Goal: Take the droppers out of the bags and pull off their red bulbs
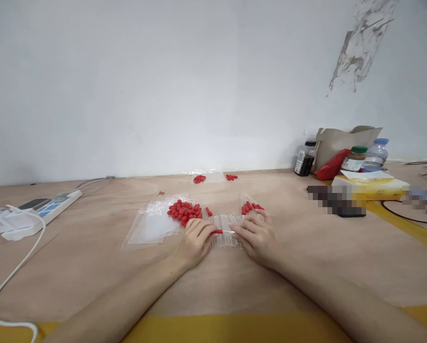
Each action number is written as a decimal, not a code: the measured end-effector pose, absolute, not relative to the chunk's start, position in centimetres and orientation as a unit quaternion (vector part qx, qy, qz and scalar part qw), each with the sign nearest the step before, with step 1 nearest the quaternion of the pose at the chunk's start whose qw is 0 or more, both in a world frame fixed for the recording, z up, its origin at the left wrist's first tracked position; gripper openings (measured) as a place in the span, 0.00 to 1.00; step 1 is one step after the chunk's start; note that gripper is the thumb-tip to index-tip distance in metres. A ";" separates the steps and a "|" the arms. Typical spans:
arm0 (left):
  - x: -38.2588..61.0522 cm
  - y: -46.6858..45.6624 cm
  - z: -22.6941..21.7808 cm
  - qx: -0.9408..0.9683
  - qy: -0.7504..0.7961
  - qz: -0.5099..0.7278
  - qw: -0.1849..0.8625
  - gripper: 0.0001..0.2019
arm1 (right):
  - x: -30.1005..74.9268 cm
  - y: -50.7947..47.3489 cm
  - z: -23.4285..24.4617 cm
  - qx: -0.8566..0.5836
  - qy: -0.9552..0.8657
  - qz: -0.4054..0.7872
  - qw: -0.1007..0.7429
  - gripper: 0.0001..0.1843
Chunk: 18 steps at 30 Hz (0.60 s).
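Note:
My left hand [196, 238] pinches a red rubber bulb [219, 231] at its fingertips. A thin clear dropper tube [229, 232] lines up with the bulb's end, and my right hand [258, 236] has its fingers closed on that tube. Under both hands lies a row of loose clear tubes [222, 221]. Beside my left hand is a heap of red bulbs [184, 211], and one single bulb [208, 211] sits apart from it. Just beyond my right hand, several droppers with red bulbs [248, 206] fan out, their clear tips together. Whether the held bulb and tube are joined, I cannot tell.
Clear plastic bags [152, 221] lie left of the heap. Small bagged red bulbs [199, 179] rest near the wall. A power strip [61, 214] with a white cable is at left. At right stand a dark bottle [305, 159], a jar [354, 159] and a yellow pack [381, 186].

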State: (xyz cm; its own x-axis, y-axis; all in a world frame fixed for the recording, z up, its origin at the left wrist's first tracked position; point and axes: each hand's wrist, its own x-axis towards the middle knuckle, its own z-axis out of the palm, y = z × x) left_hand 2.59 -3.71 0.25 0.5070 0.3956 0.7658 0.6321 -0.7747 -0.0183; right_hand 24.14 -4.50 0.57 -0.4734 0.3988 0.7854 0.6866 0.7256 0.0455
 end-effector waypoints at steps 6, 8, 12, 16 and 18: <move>2.2 -4.1 0.4 -0.890 -0.248 -0.336 0.182 0.04 | 24.5 -5.1 -0.5 -0.287 -0.859 -0.171 0.387 0.08; 1.9 -4.5 0.4 -0.897 -0.231 -0.321 0.199 0.03 | 24.9 -5.3 -0.6 -0.277 -0.866 -0.165 0.382 0.09; 1.9 -5.3 0.8 -0.899 -0.209 -0.313 0.222 0.06 | 25.0 -5.8 -0.5 -0.263 -0.871 -0.154 0.384 0.09; 1.8 -5.1 1.5 -0.902 -0.184 -0.285 0.267 0.05 | 25.0 -6.1 -0.1 -0.272 -0.873 -0.154 0.375 0.10; 0.9 -4.6 1.8 -0.906 -0.166 -0.261 0.289 0.06 | 25.4 -6.1 0.1 -0.280 -0.873 -0.149 0.370 0.12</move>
State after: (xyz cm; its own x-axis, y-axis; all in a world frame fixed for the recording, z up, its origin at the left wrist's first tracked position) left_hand 0.86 -4.57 1.84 0.8078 0.1507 0.5698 0.4526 -0.7780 -0.4358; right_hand 25.39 -6.07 0.07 -0.5699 0.3782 0.7295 0.5985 0.7994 0.0531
